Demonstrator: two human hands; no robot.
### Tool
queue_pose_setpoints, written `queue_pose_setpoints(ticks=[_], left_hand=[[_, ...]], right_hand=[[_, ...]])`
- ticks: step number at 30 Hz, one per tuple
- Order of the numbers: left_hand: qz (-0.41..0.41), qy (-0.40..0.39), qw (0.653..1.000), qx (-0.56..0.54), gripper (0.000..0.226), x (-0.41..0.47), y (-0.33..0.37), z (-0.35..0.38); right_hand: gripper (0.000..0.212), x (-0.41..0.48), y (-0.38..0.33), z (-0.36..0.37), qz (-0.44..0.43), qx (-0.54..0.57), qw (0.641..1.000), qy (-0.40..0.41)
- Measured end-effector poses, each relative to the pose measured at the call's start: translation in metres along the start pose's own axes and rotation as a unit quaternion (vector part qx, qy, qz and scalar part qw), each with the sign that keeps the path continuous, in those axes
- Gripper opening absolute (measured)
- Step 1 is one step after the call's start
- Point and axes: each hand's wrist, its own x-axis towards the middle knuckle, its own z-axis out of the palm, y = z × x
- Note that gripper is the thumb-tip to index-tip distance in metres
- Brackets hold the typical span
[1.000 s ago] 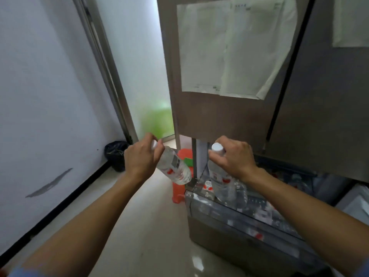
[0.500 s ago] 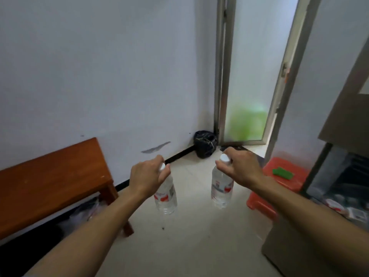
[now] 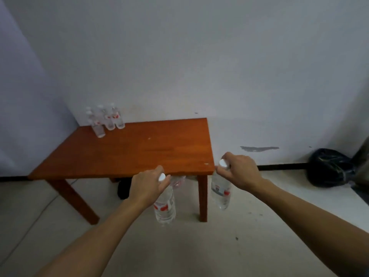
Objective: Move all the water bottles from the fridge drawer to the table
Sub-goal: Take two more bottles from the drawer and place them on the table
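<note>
My left hand (image 3: 146,188) grips a clear water bottle (image 3: 164,208) by its white-capped neck, and the bottle hangs upright below the table's front edge. In my right hand (image 3: 240,171) a second water bottle (image 3: 221,193) hangs the same way, just right of the table's front right leg. The brown wooden table (image 3: 139,150) stands straight ahead against the white wall. Several water bottles (image 3: 105,119) with red labels stand grouped at its far left corner. The fridge drawer is out of view.
A black bag (image 3: 330,168) lies on the floor by the wall at the right. Something dark (image 3: 123,189) and a crumpled clear bag sit under the table. A thin cable runs over the floor at the left. Pale floor lies between me and the table.
I have turned left from the fridge and door toward the table, which is now straight ahead. Both hands still carry their bottles by the necks.
</note>
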Motion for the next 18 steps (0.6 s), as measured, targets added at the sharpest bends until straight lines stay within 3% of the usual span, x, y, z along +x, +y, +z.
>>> queue_pose_setpoints(ticks=[10,18], left_hand=[[-0.176,0.001,0.984,-0.032,0.024,0.059,-0.153,0.010],[-0.201,-0.056,0.978,0.020,0.027,0.119,-0.292,0.039]], right_hand=[[0.039,0.204,-0.097,0.105,-0.147,0.031,0.985,-0.085],[0.036,0.326,-0.175,0.197,-0.157,0.023,0.979,-0.131]])
